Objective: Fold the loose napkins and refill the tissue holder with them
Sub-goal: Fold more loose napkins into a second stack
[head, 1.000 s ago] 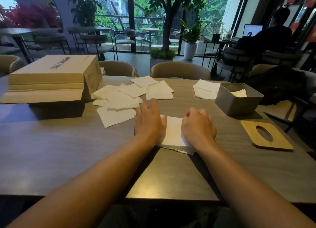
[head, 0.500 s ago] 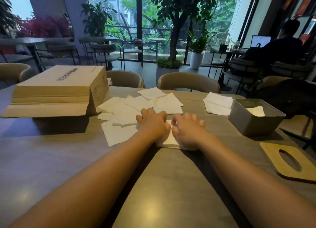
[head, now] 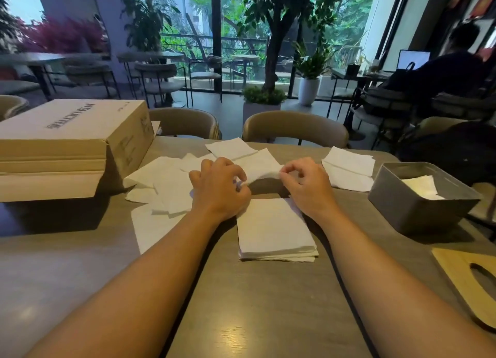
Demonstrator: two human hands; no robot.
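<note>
A stack of folded white napkins (head: 273, 228) lies on the table between my forearms. Just beyond it, my left hand (head: 218, 187) and my right hand (head: 304, 184) each pinch an end of one loose napkin (head: 261, 168), lifted a little off the table. Several loose napkins (head: 166, 180) lie spread to the left. The grey tissue holder (head: 418, 204) stands open at the right with a napkin inside. Its wooden lid (head: 467, 279) with an oval slot lies in front of it.
A cardboard box (head: 72, 140) with an open flap sits at the table's left. Another small pile of napkins (head: 349, 167) lies left of the holder. Chairs (head: 295, 128) line the far edge. A person sits at a laptop at the back right.
Both hands left the folded stack, reached farther out, and picked up a loose napkin by its ends. The folded stack now lies uncovered. The camera tilted up slightly.
</note>
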